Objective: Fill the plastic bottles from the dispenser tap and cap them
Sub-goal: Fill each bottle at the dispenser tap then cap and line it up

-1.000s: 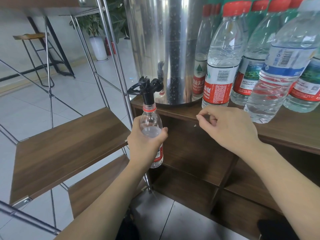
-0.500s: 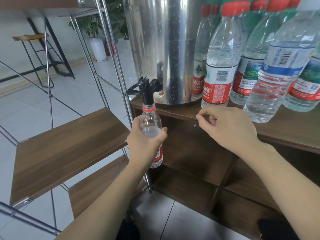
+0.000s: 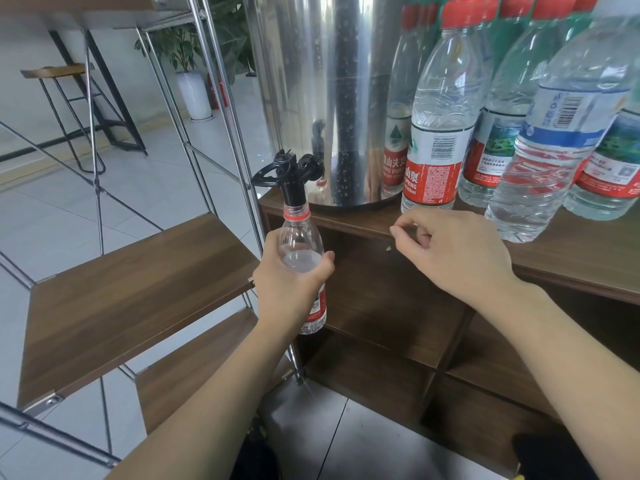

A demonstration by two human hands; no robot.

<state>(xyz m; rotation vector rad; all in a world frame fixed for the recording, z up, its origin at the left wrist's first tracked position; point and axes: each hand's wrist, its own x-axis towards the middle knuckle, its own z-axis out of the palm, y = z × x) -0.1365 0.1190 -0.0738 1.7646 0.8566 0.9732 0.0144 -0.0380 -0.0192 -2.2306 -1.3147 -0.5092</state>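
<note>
Left hand (image 3: 291, 289) grips the small bottle (image 3: 302, 258) upright, neck right under the black tap (image 3: 289, 174) of the steel dispenser (image 3: 332, 98), off the bench's (image 3: 571, 258) left front corner. Water partway up. Right hand (image 3: 453, 254) hovers at the bench's front edge, fingers curled; can't tell if it holds anything. Capped bottles (image 3: 440, 133) stand beside the dispenser.

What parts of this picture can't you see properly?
Head view only:
- The bottle being filled: its middle is behind the left hand.
- Whatever the right hand may hold: its curled fingers hide it.
- The dispenser: its top is cut off by the picture's edge.
- Any water stream: hidden inside the tap and bottle neck.
</note>
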